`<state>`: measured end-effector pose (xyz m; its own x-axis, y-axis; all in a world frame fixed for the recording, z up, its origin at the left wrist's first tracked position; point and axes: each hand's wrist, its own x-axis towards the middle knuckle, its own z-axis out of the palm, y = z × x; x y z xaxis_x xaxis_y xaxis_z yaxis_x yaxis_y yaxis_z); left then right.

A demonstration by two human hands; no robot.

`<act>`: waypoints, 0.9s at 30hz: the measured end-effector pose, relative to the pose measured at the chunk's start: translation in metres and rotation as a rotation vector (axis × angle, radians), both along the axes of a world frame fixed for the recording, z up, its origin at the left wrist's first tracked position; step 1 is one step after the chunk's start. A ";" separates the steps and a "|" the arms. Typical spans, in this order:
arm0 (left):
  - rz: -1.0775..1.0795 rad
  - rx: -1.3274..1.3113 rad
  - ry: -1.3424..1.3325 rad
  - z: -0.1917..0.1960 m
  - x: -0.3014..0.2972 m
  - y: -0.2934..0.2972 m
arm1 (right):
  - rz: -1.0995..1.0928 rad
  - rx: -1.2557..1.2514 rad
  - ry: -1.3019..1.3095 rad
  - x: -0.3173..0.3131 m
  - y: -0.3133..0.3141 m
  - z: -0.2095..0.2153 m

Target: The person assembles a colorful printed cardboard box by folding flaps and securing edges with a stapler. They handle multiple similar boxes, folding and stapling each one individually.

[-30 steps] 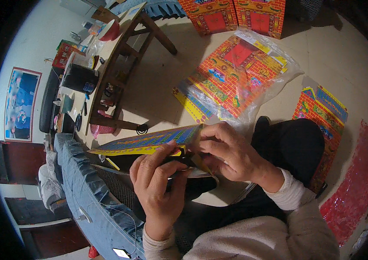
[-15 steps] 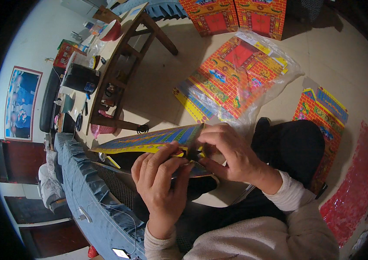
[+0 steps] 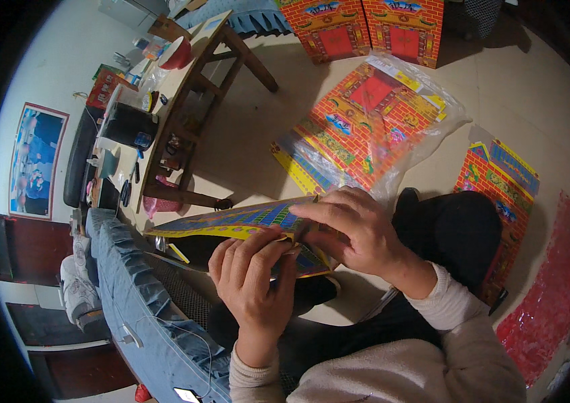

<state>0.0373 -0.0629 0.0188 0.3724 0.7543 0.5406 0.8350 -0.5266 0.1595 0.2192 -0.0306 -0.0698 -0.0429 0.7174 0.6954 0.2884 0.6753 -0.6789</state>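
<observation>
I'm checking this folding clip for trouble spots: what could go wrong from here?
1. Both hands, left and right, pinch one end of the printed card; its long free end sticks out unsupported and could bend or crease.
2. The fingers press hard at the fold, so the thin card might tear there.
3. The plastic-wrapped sheets lie on the floor near the person's knee and could get stepped on.

Right end of the printed card sheet hidden under both hands | left hand fingertips tucked out of sight behind its edge | right hand covers the fold | red card houses cut off by top edge | clutter on wooden table too small to tell
</observation>
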 end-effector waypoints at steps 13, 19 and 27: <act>0.035 0.029 -0.011 -0.004 0.007 0.003 | -0.090 0.034 -0.103 0.000 0.008 0.004; 0.066 0.069 0.000 -0.010 0.006 0.003 | -0.097 0.061 -0.020 -0.006 0.008 0.001; 0.063 0.138 -0.006 -0.019 0.004 0.009 | -0.042 0.037 0.056 -0.009 0.011 -0.006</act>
